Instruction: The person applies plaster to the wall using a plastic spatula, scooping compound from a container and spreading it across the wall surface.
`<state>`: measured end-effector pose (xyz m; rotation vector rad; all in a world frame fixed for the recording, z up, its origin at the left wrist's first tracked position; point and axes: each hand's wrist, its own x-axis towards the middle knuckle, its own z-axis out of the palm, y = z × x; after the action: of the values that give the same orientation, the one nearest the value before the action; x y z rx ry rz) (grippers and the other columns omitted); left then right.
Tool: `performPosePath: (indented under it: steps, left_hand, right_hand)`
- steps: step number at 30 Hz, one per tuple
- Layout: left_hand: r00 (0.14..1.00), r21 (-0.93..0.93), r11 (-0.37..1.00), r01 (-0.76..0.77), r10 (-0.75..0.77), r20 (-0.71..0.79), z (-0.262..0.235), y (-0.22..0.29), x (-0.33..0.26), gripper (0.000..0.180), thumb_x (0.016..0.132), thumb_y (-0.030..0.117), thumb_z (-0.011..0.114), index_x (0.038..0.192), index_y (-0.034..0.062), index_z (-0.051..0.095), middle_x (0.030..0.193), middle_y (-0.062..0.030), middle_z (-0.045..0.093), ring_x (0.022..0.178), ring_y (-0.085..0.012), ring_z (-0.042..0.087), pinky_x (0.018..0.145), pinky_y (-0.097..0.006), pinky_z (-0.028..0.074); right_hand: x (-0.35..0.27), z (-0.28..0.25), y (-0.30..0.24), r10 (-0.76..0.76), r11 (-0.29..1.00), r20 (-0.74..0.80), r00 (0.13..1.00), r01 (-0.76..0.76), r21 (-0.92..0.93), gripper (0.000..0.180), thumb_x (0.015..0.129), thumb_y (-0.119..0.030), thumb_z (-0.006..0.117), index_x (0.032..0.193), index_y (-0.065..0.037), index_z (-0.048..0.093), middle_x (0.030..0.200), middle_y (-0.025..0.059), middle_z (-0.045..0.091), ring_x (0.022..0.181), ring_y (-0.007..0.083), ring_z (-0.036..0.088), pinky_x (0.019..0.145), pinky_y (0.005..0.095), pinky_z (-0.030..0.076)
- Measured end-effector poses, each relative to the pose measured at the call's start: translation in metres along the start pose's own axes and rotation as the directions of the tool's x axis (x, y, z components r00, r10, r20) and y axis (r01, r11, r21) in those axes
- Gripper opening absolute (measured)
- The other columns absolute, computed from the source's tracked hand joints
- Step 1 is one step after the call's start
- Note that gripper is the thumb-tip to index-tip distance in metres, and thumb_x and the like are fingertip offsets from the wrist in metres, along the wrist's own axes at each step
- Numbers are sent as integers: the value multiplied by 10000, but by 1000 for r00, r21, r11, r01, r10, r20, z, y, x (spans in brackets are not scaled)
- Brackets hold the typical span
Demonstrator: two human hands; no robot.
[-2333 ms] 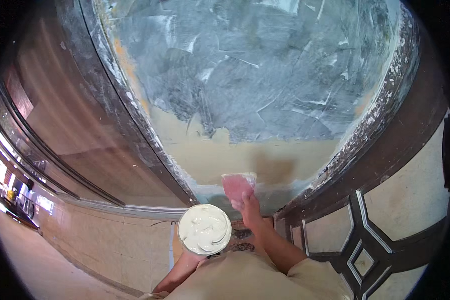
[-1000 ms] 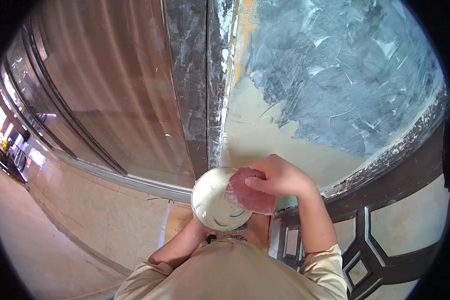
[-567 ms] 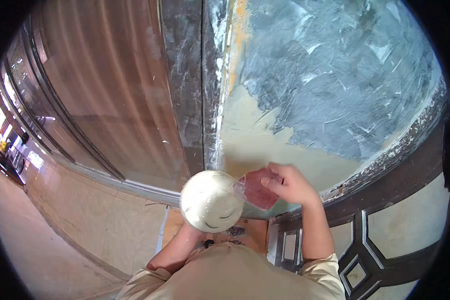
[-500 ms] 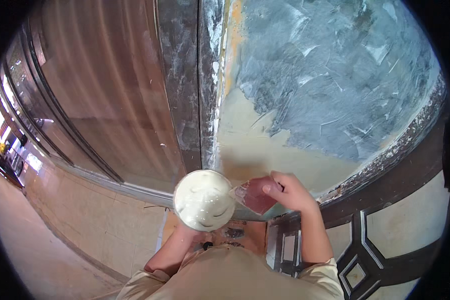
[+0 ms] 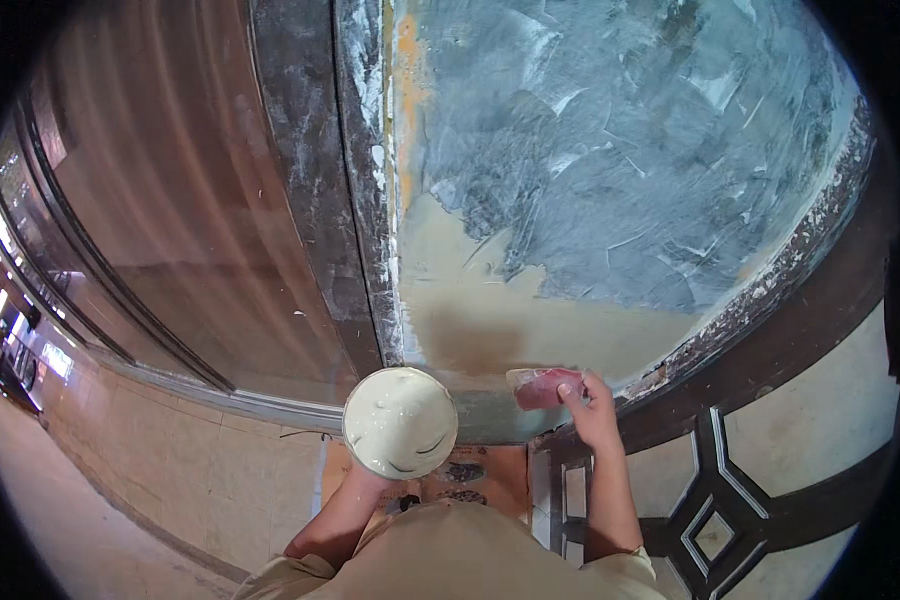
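Note:
A round container of creamy white putty (image 5: 400,422) rests on my left hand (image 5: 373,476), which supports it from below; its fingers are hidden under it. My right hand (image 5: 597,412) pinches a dark red putty spreader (image 5: 542,389) between thumb and fingers. The spreader is tilted, apart from the container, in front of the low part of the wall (image 5: 610,190); whether it touches the wall, I cannot tell. Fresh beige putty (image 5: 590,325) coats the wall's lower part. Above it the surface is patchy blue-grey with scrape marks.
A dark frame post (image 5: 315,160) with white smears borders the wall on the left, beside a brown glossy panel (image 5: 180,200). Dark panelled woodwork (image 5: 715,470) curves along the right. An orange-brown sheet (image 5: 505,470) lies on the tiled floor below me.
My right hand has drawn the spreader away from the putty container, rightward and toward the wall, and tilted it. The view has shifted, so the wall sits further left.

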<state>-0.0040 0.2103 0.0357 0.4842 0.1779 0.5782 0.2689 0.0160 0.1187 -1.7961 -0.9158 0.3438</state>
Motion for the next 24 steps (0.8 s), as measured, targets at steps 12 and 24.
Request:
performPosePath:
  steps: [12, 24]
  left_hand:
    - [997, 179, 980, -83, 80, 22, -7, -2, -11, 521, 1007, 370, 471, 1452, 113, 387, 1421, -108, 497, 1252, -260, 532, 1028, -448, 477]
    - [991, 395, 910, -128, 106, 79, -14, -3, -22, 579, 969, 281, 585, 1472, 119, 349, 1445, -92, 464, 1268, -246, 514, 1035, -460, 472]
  right_hand:
    - [42, -23, -61, -163, 980, -95, 982, 172, 98, 129, 977, -103, 554, 1017, 20, 566, 868, 58, 636, 736, 89, 566, 638, 266, 492]
    - [64, -34, -95, -408, 907, -260, 875, 357, -224, 230, 985, -186, 548, 1077, 18, 603, 892, 135, 646, 841, 222, 649, 733, 353, 512]
